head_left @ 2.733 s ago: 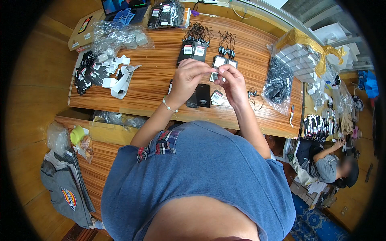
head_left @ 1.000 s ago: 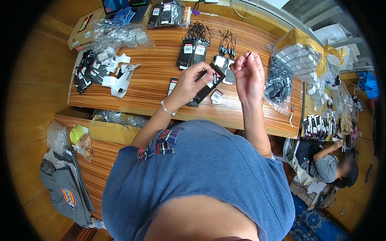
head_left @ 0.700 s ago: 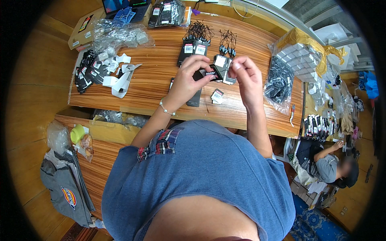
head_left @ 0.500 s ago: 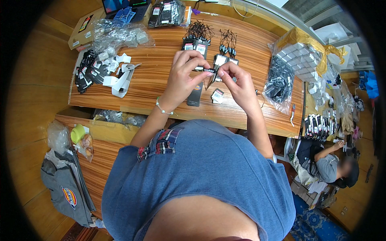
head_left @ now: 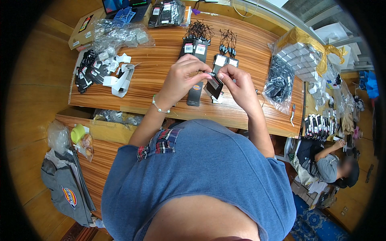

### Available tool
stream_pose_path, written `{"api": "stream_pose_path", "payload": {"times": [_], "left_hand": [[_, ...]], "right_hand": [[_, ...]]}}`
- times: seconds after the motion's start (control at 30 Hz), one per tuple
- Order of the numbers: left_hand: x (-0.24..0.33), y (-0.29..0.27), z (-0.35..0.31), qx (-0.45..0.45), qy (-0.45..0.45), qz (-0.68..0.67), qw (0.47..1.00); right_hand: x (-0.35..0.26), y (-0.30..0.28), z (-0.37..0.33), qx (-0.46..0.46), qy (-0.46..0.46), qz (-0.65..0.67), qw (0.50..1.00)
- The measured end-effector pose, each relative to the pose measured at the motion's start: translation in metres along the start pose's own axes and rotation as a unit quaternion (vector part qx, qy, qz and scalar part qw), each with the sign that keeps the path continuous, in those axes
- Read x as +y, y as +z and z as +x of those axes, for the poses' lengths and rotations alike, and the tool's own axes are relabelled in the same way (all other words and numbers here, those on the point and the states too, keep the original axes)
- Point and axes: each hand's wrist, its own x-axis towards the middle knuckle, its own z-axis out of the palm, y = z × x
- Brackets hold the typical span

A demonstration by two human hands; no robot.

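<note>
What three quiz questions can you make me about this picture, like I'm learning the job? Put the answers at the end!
1. True or false: the left hand and the right hand are far apart, at opposite ends of the table.
2. What is on the left wrist? A) a watch; B) a beaded bracelet; C) a rubber glove.
3. Which lies farther to the person's right: the white paper strips or the clear plastic bag of black items?

Key:
1. False: they are close together, at the upper end of a black card.
2. B.
3. The clear plastic bag.
</note>
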Motion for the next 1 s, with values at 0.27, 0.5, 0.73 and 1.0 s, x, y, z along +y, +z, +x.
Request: {"api": "stream_pose_path", "payload": {"times": [0.27,0.5,0.73,1.0], "left_hand": [[-0.001,-0.006,0.001,-0.035,-0.058,-0.088,0.994],[-0.005,-0.004,-0.001,-0.042,-0.093,-0.143,0.984],[-0.007,0.003,-0.004,-0.046,-0.112,-0.177,0.977],[-0.005,0.005,-0.004,-0.046,-0.105,-0.196,0.974]], "right_hand": [[0.021,0.009,0.001,-0.038,0.016,0.244,0.969],[0.030,0.017,0.001,-0.032,0.019,0.326,0.945],[0.036,0.019,0.000,-0.039,0.039,0.393,0.918],[0.034,0.021,-0.001,-0.066,0.040,0.461,0.884]]}}
